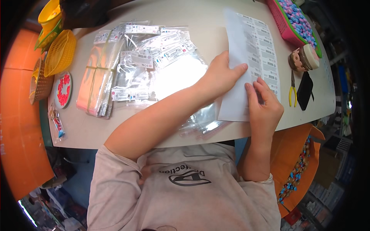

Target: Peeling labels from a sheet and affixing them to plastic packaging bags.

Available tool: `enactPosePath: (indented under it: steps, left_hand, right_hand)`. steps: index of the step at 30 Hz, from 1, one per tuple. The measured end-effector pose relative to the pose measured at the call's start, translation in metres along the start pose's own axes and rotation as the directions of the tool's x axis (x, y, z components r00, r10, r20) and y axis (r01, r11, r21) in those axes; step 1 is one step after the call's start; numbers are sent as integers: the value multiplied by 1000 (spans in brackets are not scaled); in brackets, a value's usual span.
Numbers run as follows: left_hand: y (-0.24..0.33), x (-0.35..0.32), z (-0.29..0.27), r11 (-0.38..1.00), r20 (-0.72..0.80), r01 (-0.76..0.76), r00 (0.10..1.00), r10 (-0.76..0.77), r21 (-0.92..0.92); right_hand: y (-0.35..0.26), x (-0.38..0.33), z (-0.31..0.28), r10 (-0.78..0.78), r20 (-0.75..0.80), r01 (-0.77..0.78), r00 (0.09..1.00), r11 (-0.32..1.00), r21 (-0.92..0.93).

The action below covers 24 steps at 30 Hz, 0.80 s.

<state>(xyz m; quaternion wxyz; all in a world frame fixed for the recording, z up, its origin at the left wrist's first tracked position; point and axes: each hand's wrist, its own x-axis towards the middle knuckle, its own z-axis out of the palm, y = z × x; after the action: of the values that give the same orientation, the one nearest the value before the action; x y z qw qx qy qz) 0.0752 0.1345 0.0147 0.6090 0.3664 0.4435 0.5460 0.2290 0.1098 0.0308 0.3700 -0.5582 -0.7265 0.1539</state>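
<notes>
The left hand lies flat, fingers spread, pinning the white rectangular sheet of peel-off barcode labels to the pale counter; the right hand pinches at the label column near the sheet's lower right edge. A label could tear or curl onto itself if the sheet slips. The loose pile of clear plastic sleeve bags under the left forearm looks slippery, and may slide off the counter's near edge.

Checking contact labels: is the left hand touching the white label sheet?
Touching. The head view shows the left hand lying flat on the white label sheet, fingertips pressed onto its left part; the right hand also rests on it.
</notes>
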Motion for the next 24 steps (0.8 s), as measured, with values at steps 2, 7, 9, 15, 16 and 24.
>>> enactPosePath:
  steps: [2,7,9,15,16,24]
  left_hand:
    - [-3,3,-3,998,3,26,1000,-26,53]
    - [-5,0,-7,999,28,7,1000,-8,41]
    - [-1,-3,-6,999,59,-25,998,24,21]
    - [-1,-5,-6,999,58,-37,998,35,20]
    - [-4,-4,-7,998,54,-57,997,55,32]
    - [-5,-4,-6,981,-40,-26,999,34,193]
  right_hand:
    - [2,-3,2,-11,-9,11,1000,1000,-8]
    - [1,-3,4,-35,7,35,999,999,-24]
    - [1,-3,3,-30,17,30,999,1000,-4]
    - [6,-1,2,-167,55,169,985,984,-52]
    - [7,0,3,-225,71,231,972,969,-86]
    - [6,-5,7,-216,10,216,976,970,-110]
